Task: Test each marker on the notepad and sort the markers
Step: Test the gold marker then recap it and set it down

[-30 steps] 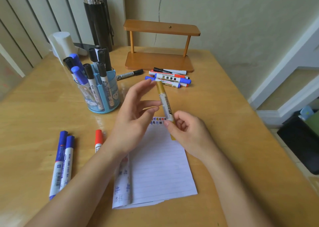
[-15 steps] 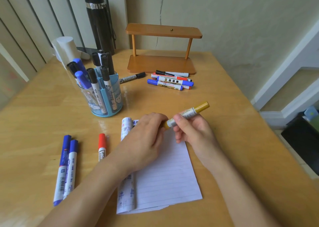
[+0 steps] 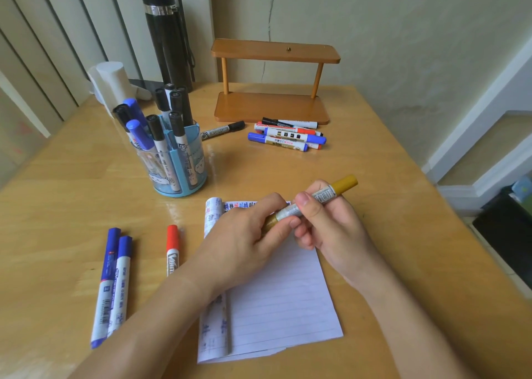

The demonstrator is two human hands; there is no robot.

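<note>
Head view: both my hands on the gold marker (image 3: 312,200), held tilted above the notepad's (image 3: 276,301) top edge. Right hand (image 3: 331,229) fingers clamped on the barrel, left hand (image 3: 244,243) fingers pinching the lower gold end. Left of notepad on the worktop (image 3: 72,194): red marker (image 3: 172,250), two blue markers (image 3: 112,286). Beyond it: blue holder (image 3: 178,159) with markers.

**Bystanders at the back of the table**

A two-tier wooden shelf (image 3: 273,106) is standing at 12 o'clock on the table (image 3: 374,159). A tall black flask (image 3: 165,33) is rising at 11 o'clock, and a white cylindrical object (image 3: 112,86) is leaning at 10 o'clock.
</note>
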